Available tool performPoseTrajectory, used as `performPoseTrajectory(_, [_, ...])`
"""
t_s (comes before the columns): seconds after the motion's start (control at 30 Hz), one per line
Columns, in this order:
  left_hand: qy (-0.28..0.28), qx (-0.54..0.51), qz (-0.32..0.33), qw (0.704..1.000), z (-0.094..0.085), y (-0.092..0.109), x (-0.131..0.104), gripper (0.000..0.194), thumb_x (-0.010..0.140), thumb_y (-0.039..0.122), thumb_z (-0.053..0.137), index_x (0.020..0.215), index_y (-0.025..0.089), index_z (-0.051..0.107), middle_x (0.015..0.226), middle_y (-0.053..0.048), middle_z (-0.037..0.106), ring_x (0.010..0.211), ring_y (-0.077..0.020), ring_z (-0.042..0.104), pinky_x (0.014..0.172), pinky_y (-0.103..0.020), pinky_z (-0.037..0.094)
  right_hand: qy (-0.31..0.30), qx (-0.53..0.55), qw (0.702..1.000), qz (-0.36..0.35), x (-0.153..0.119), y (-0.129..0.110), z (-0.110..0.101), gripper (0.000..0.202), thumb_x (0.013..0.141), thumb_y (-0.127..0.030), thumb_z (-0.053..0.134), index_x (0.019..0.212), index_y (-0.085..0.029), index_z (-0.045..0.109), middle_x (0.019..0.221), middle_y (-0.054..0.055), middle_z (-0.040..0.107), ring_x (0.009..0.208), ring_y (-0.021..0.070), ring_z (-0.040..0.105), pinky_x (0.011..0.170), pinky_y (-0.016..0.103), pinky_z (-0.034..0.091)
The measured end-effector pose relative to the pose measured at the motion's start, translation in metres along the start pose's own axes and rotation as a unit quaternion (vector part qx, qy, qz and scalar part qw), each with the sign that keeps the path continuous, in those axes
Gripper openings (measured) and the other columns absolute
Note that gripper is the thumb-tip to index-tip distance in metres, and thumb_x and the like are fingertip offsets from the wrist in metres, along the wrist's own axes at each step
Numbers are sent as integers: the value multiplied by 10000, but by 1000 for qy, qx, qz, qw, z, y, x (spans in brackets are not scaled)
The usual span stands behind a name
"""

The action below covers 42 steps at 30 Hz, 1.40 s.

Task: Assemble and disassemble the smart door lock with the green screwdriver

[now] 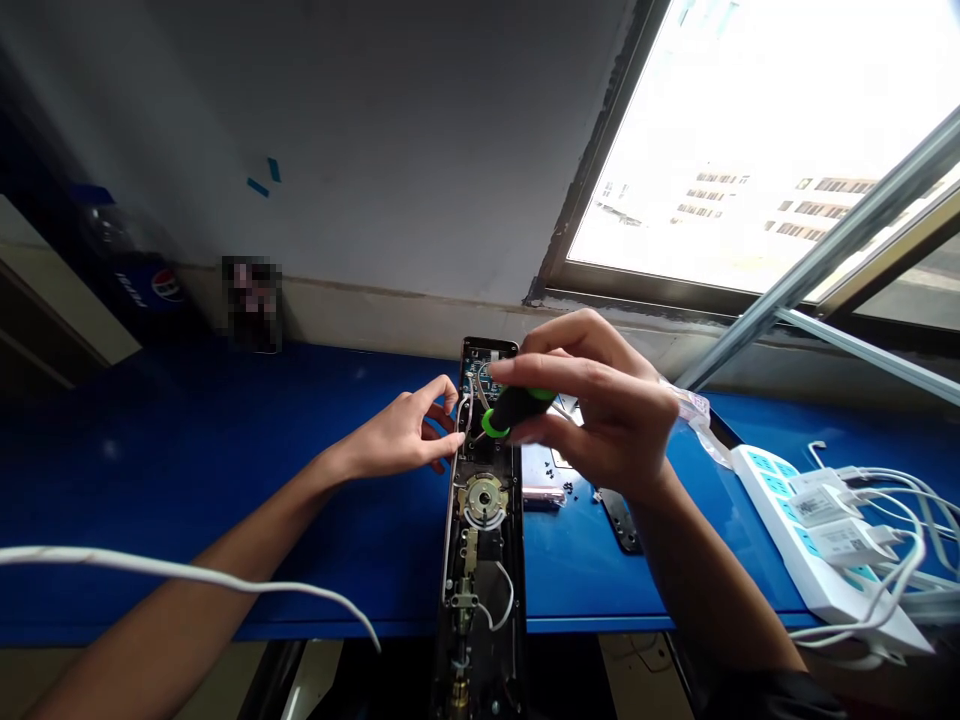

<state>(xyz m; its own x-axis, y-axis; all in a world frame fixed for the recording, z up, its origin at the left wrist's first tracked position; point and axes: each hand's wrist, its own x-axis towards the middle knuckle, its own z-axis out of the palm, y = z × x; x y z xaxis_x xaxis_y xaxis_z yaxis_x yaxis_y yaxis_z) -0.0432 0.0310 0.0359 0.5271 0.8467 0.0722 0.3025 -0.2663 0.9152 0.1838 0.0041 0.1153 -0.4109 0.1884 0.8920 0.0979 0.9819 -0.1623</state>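
Note:
A long black door-lock body (pixel 481 560) lies open on the blue table (pixel 225 480), its circuit board, brass gear and white wires exposed. My right hand (pixel 607 420) grips a black and green screwdriver (pixel 516 408), whose tip points down into the upper part of the lock. My left hand (pixel 401 435) rests on the lock's left edge, fingertips touching the frame and a wire beside the screwdriver tip.
A white power strip (pixel 810 545) with several chargers and white cables lies at the right. A metal plate (pixel 546 470), small screws and a black bracket (pixel 621 520) lie right of the lock. A white cable (pixel 187 575) crosses the lower left. A window frame stands behind.

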Motion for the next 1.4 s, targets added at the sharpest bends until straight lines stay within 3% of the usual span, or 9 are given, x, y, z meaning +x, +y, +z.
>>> performPoseTrajectory(0.13, [-22,-1,-11,1000,0,0,0,410,888,348,708,1205,236,473,956,-19,695,748,-236,777,634,-385,683,-53,56,996,33,1,-1,-1,480,995,-95,581,1450,-242,627,1333,114,719,1173,238,717,973,440,628])
performPoseTrajectory(0.3, [-15,-4,-9,1000,0,-4,1,394,885,342,723,1176,233,481,986,-26,686,747,-231,775,601,-359,674,9,2,1000,-9,1,2,-2,469,824,-285,873,1278,-276,755,1047,56,722,880,171,709,686,305,629])
performPoseTrajectory(0.5, [-23,-6,-15,1000,0,-1,1,411,902,328,703,1230,233,474,971,-16,679,743,-235,776,609,-382,674,-70,72,994,34,0,0,-1,512,1027,-104,515,1509,-273,558,1398,94,684,1207,229,699,973,432,631])
performPoseTrajectory(0.63, [-20,-4,-17,1000,0,2,1,400,887,320,715,1198,223,482,993,-26,684,711,-223,769,605,-377,671,-3,17,1000,-7,0,3,0,457,877,-264,824,1322,-290,725,1071,50,749,894,176,720,715,312,645])
performPoseTrajectory(0.7, [-22,-7,-17,1000,0,1,1,408,883,320,719,1199,225,479,983,-24,685,724,-228,771,608,-375,671,9,-14,1000,-3,-1,4,-1,405,886,-334,815,1282,-276,751,1020,51,705,854,160,685,684,298,627])
performPoseTrajectory(0.87, [-21,-3,-12,1000,0,-5,1,385,901,341,703,1201,233,486,986,-25,688,796,-249,779,616,-378,672,-68,66,995,19,0,2,-1,497,1028,-115,527,1498,-269,569,1366,95,696,1195,226,699,967,425,632])
performPoseTrajectory(1.07, [-21,1,-9,1000,1,-4,1,336,897,349,701,1137,230,499,968,-20,704,715,-215,761,624,-369,668,-2,7,1000,7,0,0,0,390,875,-314,826,1258,-279,761,979,47,671,839,160,670,652,297,617])
performPoseTrajectory(1.27, [-15,7,-10,1000,1,-2,1,357,907,358,692,1176,226,497,983,-15,708,702,-209,763,632,-384,674,-80,68,994,29,1,-1,-1,523,1007,-102,567,1499,-278,565,1358,88,691,1180,218,690,953,410,629])
performPoseTrajectory(1.4, [-17,2,-15,1000,1,-2,1,373,889,351,714,1166,225,496,986,-25,705,744,-227,770,647,-390,678,4,9,1000,9,-1,1,0,452,836,-272,864,1273,-257,751,985,43,698,830,159,673,672,306,615])
